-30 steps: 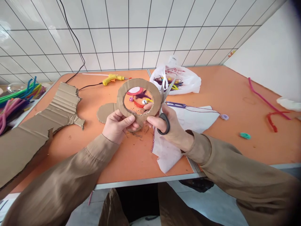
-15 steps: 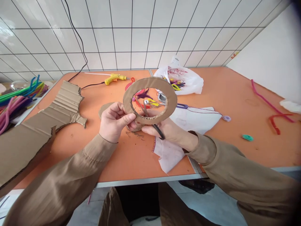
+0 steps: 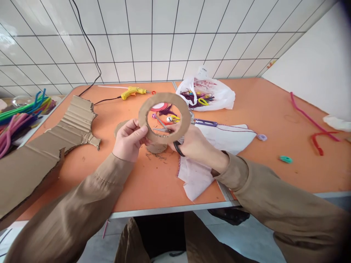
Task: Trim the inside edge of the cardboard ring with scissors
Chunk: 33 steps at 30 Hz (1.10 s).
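A flat cardboard ring (image 3: 185, 118) is held up over the table, pinched at its lower left between the thumb and fingers of my left hand (image 3: 128, 140). My right hand (image 3: 196, 144), partly behind the ring, grips a pair of scissors (image 3: 179, 148) by their black handle. Through the ring's hole the open scissor blades show, pointing left near the inner edge. Below lie a small round cardboard piece (image 3: 156, 148) and scattered cardboard scraps (image 3: 159, 157). Another cardboard piece (image 3: 119, 128) is partly hidden behind my left hand.
A large cut cardboard sheet (image 3: 35, 160) lies at left, near colourful pipe cleaners (image 3: 16, 124). Behind are a yellow glue gun (image 3: 133, 92) and a white plastic bag (image 3: 222, 95) of threads. A purple cutter (image 3: 205, 122) rests on white cloth (image 3: 227, 137). Red pipe cleaners (image 3: 316, 142) lie right.
The ring has shifted left and slightly down and is turned a little. My right hand has moved behind its right side, and the scissor blades now lie more level, opened apart.
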Each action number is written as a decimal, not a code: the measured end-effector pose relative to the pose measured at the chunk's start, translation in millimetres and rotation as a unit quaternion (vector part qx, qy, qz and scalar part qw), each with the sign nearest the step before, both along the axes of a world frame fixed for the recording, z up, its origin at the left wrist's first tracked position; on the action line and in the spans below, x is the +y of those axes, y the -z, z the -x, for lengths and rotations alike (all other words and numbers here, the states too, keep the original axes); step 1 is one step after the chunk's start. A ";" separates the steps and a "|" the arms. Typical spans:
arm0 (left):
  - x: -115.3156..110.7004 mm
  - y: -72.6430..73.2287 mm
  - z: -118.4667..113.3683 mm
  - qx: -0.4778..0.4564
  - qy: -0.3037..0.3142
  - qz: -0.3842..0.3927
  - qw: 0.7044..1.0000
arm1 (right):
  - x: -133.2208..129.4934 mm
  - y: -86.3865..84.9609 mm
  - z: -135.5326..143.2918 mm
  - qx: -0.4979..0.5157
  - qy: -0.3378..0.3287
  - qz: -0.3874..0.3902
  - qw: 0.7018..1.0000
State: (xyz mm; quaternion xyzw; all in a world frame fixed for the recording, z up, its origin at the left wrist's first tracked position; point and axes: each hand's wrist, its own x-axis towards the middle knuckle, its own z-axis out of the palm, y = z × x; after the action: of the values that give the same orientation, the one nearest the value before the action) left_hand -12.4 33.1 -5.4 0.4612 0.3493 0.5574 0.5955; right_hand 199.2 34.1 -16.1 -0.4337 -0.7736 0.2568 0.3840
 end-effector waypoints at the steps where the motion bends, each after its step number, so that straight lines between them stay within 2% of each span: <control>1: 2.1 -2.9 3.5 -0.011 -0.011 0.008 1.000 | 2.0 2.3 -2.5 -0.057 0.034 -0.042 0.997; 4: 8.9 -14.8 14.4 -0.059 -0.081 0.040 0.994 | 6.4 3.9 -10.3 -0.135 0.104 -0.075 0.983; 6: 13.0 -22.6 20.5 -0.089 -0.156 0.067 0.981 | 7.2 1.1 -13.6 -0.138 0.121 -0.055 0.982; 8: 16.5 -28.2 26.0 -0.095 -0.201 0.089 0.971 | 6.4 -3.3 -14.8 -0.141 0.134 -0.030 0.980; 12: 22.4 -31.2 40.2 -0.022 -0.222 0.098 0.970 | 4.7 -12.8 -13.7 -0.191 0.138 -0.017 0.972; 14: 25.0 -29.5 49.4 0.039 -0.254 0.089 0.962 | 5.7 -17.2 -13.4 -0.229 0.138 -0.014 0.963; 16: 27.5 -26.5 58.8 0.130 -0.254 0.088 0.954 | 7.8 -21.0 -13.7 -0.263 0.145 0.003 0.954; 18: 30.1 -22.5 66.9 0.253 -0.248 0.092 0.931 | 9.8 -23.7 -14.2 -0.284 0.155 0.024 0.946; 22: 35.8 -14.0 73.8 0.338 -0.233 0.113 0.905 | 11.6 -23.4 -14.0 -0.310 0.152 0.041 0.938; 26: 39.1 -8.6 69.1 0.421 -0.222 0.128 0.870 | 12.8 -19.9 -12.6 -0.317 0.124 0.039 0.940; 29: 38.4 -7.3 64.6 0.498 -0.221 0.118 0.830 | 14.3 -19.1 -12.0 -0.304 0.112 0.042 0.945; 33: 35.6 -6.9 57.9 0.604 -0.222 0.091 0.760 | 14.6 -18.3 -10.7 -0.288 0.103 0.050 0.951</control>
State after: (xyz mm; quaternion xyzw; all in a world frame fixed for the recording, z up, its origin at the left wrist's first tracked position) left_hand -70.3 68.6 1.5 0.5556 0.7780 0.2457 0.1605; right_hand 209.9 48.7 2.2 -0.5852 -0.7887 0.1183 0.1466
